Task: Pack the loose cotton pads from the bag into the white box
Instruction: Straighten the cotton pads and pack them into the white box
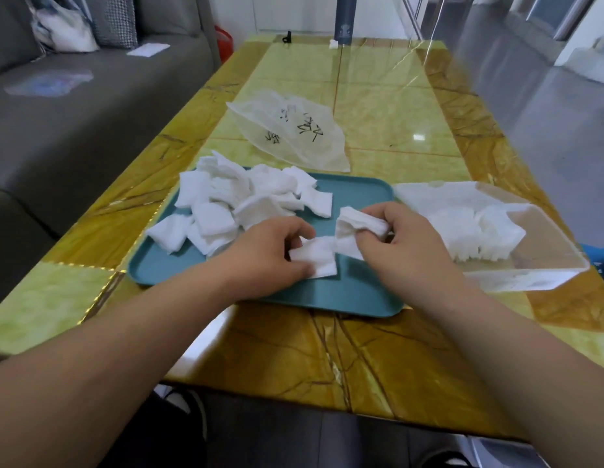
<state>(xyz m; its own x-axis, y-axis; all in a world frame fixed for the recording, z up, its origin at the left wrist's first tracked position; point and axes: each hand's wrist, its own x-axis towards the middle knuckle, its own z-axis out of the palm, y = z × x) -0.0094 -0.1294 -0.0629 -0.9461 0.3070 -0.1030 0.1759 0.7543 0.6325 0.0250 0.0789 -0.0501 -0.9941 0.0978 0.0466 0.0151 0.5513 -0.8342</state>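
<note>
A heap of loose white cotton pads (233, 201) lies on the left half of a teal tray (358, 197). My left hand (270, 255) pinches a single flat pad (319, 258) low over the tray. My right hand (405, 241) grips a small bunch of pads (356, 222) just to the right of it, the two hands almost touching. The white box (543, 244) stands open to the right of the tray, with a row of pads (479, 231) stacked inside. The emptied translucent bag (293, 130) with black print lies flat behind the tray.
The tray sits on a glossy yellow and brown table (378, 359). A grey sofa (74, 106) runs along the left with cushions and a paper on it. A dark post (346, 18) stands at the far end. Grey floor lies to the right.
</note>
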